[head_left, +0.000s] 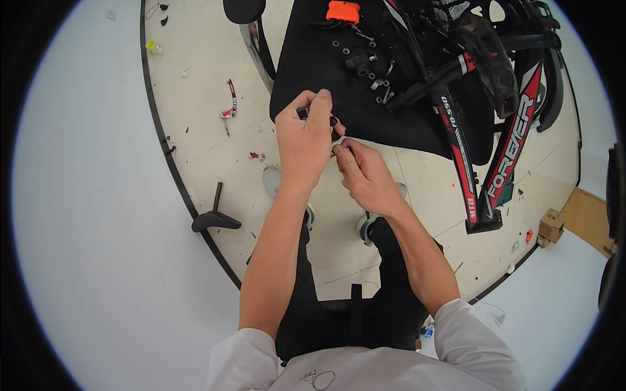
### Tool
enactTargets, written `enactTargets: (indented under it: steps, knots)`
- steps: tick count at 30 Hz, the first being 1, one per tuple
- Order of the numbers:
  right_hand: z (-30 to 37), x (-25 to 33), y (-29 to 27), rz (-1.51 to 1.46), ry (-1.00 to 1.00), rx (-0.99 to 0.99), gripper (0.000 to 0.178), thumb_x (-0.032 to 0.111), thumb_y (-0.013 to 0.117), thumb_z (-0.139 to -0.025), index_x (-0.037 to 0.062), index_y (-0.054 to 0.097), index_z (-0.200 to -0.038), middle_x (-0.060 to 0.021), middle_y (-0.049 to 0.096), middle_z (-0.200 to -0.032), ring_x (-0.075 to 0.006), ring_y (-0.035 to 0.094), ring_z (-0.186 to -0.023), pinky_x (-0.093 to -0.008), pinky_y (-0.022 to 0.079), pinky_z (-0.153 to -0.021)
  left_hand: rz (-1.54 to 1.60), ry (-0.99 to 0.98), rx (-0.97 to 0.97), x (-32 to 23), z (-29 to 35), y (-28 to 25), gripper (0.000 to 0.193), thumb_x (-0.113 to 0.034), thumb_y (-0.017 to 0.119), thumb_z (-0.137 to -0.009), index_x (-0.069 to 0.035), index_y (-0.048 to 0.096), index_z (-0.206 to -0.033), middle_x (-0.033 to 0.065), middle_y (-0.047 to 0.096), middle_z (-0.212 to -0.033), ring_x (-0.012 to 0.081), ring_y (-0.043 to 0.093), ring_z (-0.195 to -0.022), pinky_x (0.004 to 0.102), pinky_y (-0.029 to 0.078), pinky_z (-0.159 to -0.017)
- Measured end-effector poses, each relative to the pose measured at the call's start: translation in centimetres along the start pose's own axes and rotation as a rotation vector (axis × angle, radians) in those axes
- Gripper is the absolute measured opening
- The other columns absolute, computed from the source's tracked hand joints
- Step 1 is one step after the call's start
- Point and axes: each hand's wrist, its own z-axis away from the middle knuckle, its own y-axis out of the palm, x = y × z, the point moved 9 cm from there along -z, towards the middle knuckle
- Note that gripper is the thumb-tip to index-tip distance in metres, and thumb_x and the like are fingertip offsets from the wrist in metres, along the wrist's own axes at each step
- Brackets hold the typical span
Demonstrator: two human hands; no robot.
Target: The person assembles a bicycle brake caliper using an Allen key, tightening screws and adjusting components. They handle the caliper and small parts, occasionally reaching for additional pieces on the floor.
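My left hand is closed around a small black part, whose kind I cannot make out; its ends show beside the thumb and under the fingers. Close against it, my right hand pinches something small near the lower end of that part, mostly hidden by the fingertips. Both hands are above the front edge of a black chair seat. On the seat, just beyond my hands, lie a black bike component and several loose bolts, nuts and washers.
A black, red and white bicycle frame rests across the seat's right side and overhangs its front. An orange object lies at the back. On the floor are a bike saddle with its post, a red lever-like part and cardboard boxes.
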Motion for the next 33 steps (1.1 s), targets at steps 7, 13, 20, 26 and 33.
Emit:
enactTargets:
  steps: [7, 13, 20, 26, 33]
  knots:
    - [-0.2, 0.2, 0.0, -0.006, -0.052, -0.028, 0.029, 0.019, 0.048, -0.099, -0.0028, 0.055, -0.081, -0.0059, 0.047, -0.058, -0.0139, 0.039, -0.053, -0.0321, 0.035, -0.052, -0.007, -0.017, -0.003, -0.2, 0.1, -0.2, 0.033, -0.023, 0.054, -0.095, -0.005, 0.050, -0.067, 0.0031, 0.051, -0.058, 0.0120, 0.056, -0.058, 0.0249, 0.036, -0.059]
    - [-0.3, 0.2, 0.2, -0.007, -0.038, -0.022, 0.030, 0.018, 0.050, -0.099, -0.0033, 0.054, -0.079, -0.0056, 0.045, -0.056, -0.0135, 0.037, -0.053, -0.0321, 0.034, -0.051, 0.003, -0.027, 0.015, -0.4, 0.0, -0.2, 0.034, -0.024, 0.055, -0.095, -0.006, 0.048, -0.068, 0.0022, 0.048, -0.060, 0.0121, 0.055, -0.059, 0.0252, 0.038, -0.059]
    - [-0.8, -1.1, 0.5, 0.047, -0.057, -0.025, 0.031, 0.019, 0.051, -0.098, -0.0027, 0.054, -0.076, -0.0044, 0.044, -0.056, -0.0126, 0.036, -0.052, -0.0315, 0.033, -0.050, -0.001, -0.077, -0.019, 1.1, -0.2, -1.1, 0.034, -0.025, 0.054, -0.096, -0.006, 0.048, -0.068, 0.0016, 0.047, -0.061, 0.0125, 0.056, -0.059, 0.0260, 0.039, -0.060]
    - [-1.2, -2.1, 0.3, -0.026, -0.068, -0.066, 0.032, 0.019, 0.051, -0.099, -0.0016, 0.053, -0.075, -0.0017, 0.044, -0.056, -0.0106, 0.036, -0.053, -0.0305, 0.032, -0.050, 0.013, -0.073, -0.009, 1.7, -0.8, -1.1, 0.034, -0.026, 0.054, -0.097, -0.006, 0.048, -0.070, 0.0010, 0.045, -0.061, 0.0136, 0.057, -0.058, 0.0266, 0.040, -0.061]
    - [-1.0, -2.0, 1.1, -0.056, -0.059, -0.009, 0.032, 0.020, 0.050, -0.100, 0.0003, 0.051, -0.075, 0.0003, 0.041, -0.058, -0.0088, 0.035, -0.053, -0.0283, 0.032, -0.049, 0.036, -0.015, -0.031, 1.5, -0.2, -1.6, 0.036, -0.027, 0.055, -0.097, -0.004, 0.052, -0.069, 0.0013, 0.050, -0.058, 0.0092, 0.055, -0.053, 0.0245, 0.039, -0.048]
